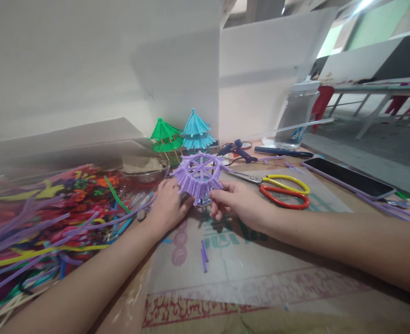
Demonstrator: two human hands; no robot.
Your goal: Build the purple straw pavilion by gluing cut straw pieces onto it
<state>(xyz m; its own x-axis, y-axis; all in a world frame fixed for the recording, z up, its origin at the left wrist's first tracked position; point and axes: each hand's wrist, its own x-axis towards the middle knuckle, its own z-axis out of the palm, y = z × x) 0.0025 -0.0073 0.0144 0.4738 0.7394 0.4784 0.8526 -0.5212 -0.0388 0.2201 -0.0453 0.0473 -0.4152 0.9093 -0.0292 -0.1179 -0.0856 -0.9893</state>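
Note:
A purple pipe-cleaner roof model (200,177), ring-shaped with spokes and an open centre, stands upright on the printed plastic sheet (277,269). My left hand (170,204) is at its lower left, fingers curled round its base, partly hidden behind the fringe. At the right edge my right hand (237,204) pinches the fringe with thumb and forefinger; whether a separate piece is between them is too small to tell. Short purple pieces (204,257) lie on the sheet nearer to me.
Green (165,136) and blue (196,132) pagoda models stand behind. A pipe-cleaner pile (58,208) covers the left. Scissors (284,191), a glue gun (237,150), a phone (347,177) and a bottle (296,116) are to the right.

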